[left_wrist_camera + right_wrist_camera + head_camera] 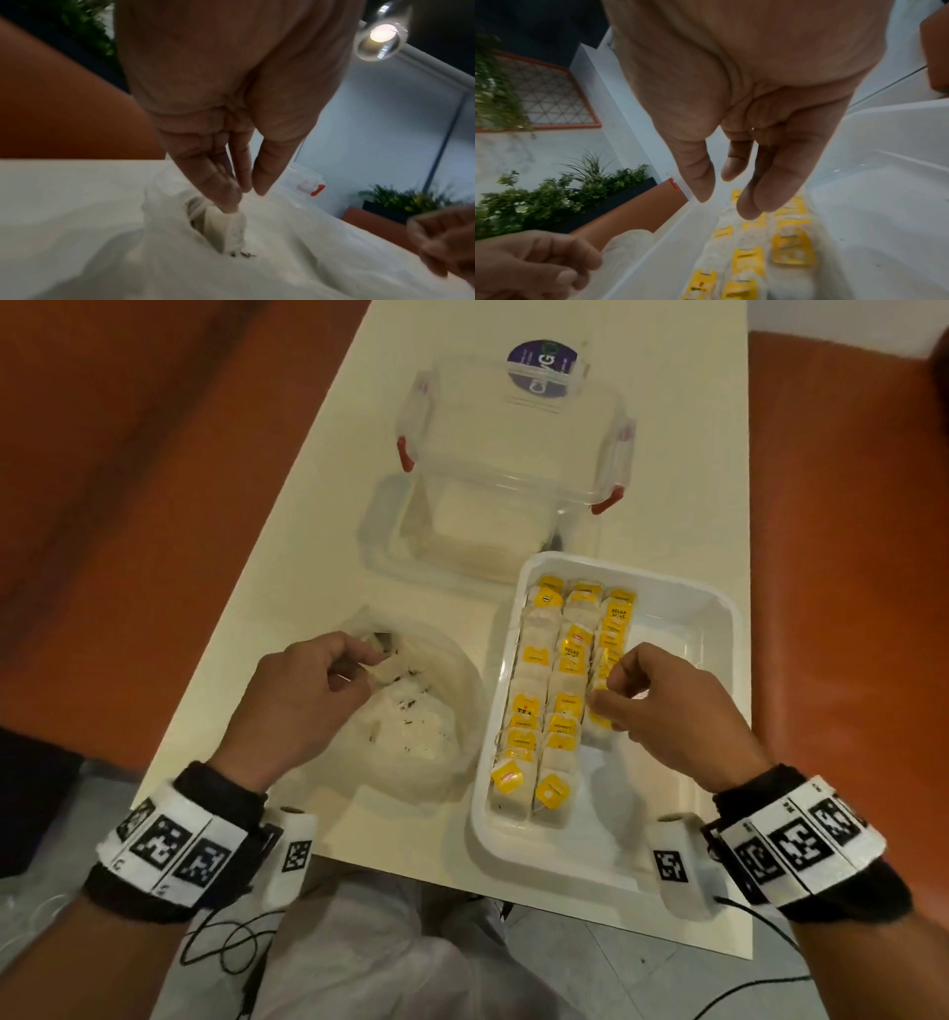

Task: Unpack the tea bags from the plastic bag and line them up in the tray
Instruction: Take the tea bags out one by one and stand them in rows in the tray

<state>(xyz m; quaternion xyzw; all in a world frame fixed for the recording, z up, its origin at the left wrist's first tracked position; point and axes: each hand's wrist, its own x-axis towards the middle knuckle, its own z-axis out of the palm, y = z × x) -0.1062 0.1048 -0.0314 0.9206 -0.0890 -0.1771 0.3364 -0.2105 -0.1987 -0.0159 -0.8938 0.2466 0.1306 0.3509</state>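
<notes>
Pinching tea bag w/ left grip at plastic bag mouth; right grip loose over tray.

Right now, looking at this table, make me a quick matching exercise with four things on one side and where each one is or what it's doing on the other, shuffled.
Things:
1. left hand
2. right hand
3. clear box
4. tray

States:
A. far end of the table, red clips
B. pinches a tea bag at the plastic bag
C. holds rows of yellow-tagged tea bags
D. fingers loose, holding nothing, above the rows

Pairs: 1-B, 2-D, 3-A, 4-C
</notes>
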